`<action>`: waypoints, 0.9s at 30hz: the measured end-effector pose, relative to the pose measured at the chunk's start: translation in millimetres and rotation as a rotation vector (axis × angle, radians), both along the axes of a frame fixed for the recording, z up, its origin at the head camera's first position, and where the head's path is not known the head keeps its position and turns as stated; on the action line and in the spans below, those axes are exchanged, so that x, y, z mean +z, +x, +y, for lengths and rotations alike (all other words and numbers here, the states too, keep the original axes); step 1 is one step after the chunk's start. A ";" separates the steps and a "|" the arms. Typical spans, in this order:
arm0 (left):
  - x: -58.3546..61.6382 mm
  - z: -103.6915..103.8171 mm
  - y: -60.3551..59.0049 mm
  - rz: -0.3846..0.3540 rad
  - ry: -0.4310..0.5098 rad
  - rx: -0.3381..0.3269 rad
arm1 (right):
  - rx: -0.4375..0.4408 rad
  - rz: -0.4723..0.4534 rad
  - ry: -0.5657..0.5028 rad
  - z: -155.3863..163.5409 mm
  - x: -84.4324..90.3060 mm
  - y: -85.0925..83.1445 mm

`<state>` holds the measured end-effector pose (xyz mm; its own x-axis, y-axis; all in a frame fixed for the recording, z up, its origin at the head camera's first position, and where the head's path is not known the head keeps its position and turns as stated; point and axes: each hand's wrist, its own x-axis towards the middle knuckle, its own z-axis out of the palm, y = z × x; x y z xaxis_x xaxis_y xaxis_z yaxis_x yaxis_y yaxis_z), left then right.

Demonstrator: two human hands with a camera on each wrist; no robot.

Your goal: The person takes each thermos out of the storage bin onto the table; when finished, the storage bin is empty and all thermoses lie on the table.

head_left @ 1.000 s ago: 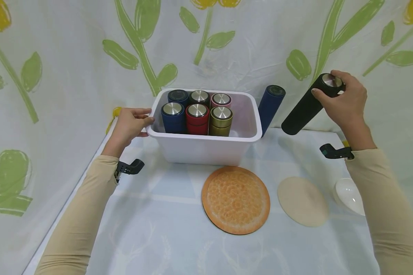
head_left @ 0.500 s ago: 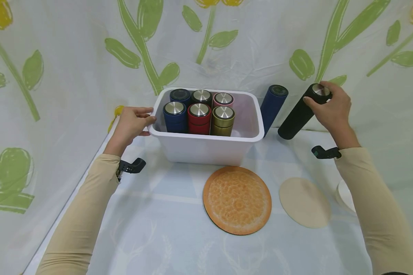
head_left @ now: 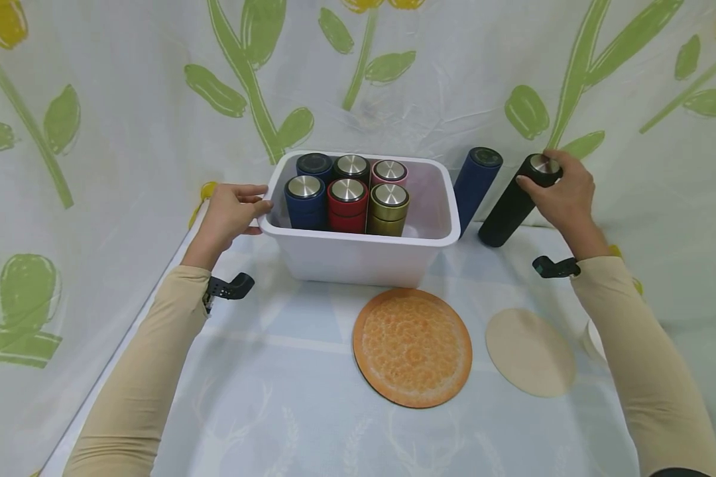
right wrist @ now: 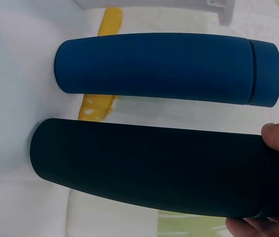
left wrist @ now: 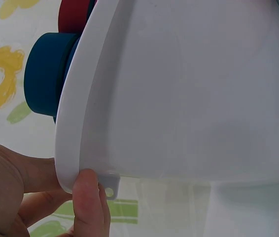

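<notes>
A white plastic bin point(head_left: 358, 258) stands at the back of the table with several thermos bottles upright inside, among them a red one point(head_left: 348, 209) and a gold one point(head_left: 388, 211). My left hand point(head_left: 229, 215) grips the bin's left rim, thumb outside, as the left wrist view shows. With my right hand point(head_left: 563, 199) I hold a black thermos point(head_left: 507, 209) round its silver-topped lid. Its base is down at the table, right of a blue thermos point(head_left: 478, 185) that stands just beside the bin. In the right wrist view the two bottles lie side by side, slightly apart.
In front of the bin lies a round orange-brown patterned mat point(head_left: 413, 348). To its right is a plain beige disc point(head_left: 531, 352). A white bowl point(head_left: 595, 341) is partly hidden by my right sleeve. A flower-printed curtain point(head_left: 423, 99) hangs behind the table.
My right hand has carried the black thermos down and to the left, closer to the blue one, and it is more upright. The left hand keeps its grip on the bin.
</notes>
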<state>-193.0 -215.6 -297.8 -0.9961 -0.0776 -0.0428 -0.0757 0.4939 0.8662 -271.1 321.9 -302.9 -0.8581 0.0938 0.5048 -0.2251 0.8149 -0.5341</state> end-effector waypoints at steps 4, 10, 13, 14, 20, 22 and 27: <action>-0.9 0.8 -0.5 -0.003 0.001 0.005 | 0.002 -0.024 -0.004 0.5 -3.5 -1.7; -0.4 1.4 -0.3 -0.008 0.004 0.003 | -0.010 -0.048 -0.004 2.8 -5.9 -6.5; 0.5 1.1 0.4 -0.008 0.003 0.002 | -0.008 -0.068 -0.009 2.8 -4.5 -8.9; 0.8 0.9 0.5 -0.009 0.004 0.002 | -0.003 -0.077 -0.015 2.6 -4.0 -9.7; 1.2 -0.6 -0.5 -0.014 0.002 0.000 | 0.023 -0.124 -0.053 1.0 -4.1 -11.8; 1.3 -0.9 -0.8 -0.013 0.002 0.001 | 0.019 -0.126 -0.048 1.0 -4.2 -11.6; 0.8 -0.2 -1.5 -0.013 0.016 0.003 | 0.017 -0.143 -0.016 1.8 -1.5 -10.6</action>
<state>-194.5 -215.8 -297.0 -0.9952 -0.0800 -0.0567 -0.0883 0.4796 0.8730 -281.7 323.7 -304.4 -0.9227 0.0860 0.3758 -0.1593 0.8027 -0.5747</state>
